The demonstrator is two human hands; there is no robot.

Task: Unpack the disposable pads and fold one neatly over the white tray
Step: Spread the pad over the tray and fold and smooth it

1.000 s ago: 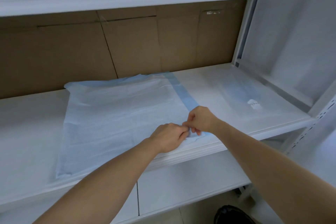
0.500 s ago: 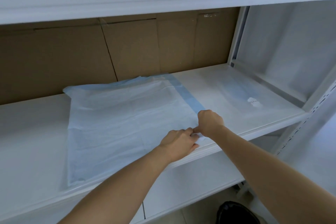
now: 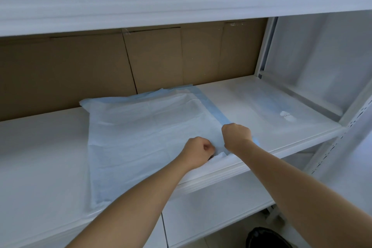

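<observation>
White shelf (image 3: 231, 102), cardboard (image 3: 80, 70) behind

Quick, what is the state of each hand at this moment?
Left hand: fingers curled, gripping the near edge of the disposable pad.
Right hand: fingers curled, pinching the pad's near right corner by its blue border.

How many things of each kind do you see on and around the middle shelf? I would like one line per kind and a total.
Disposable pad, spread on the shelf: 1
Clear plastic wrapper, on the shelf at the right: 1
Hands, left hand and right hand, both gripping the pad's near right corner: 2
Cardboard sheets behind the shelf: cannot count
Total: 4
</observation>
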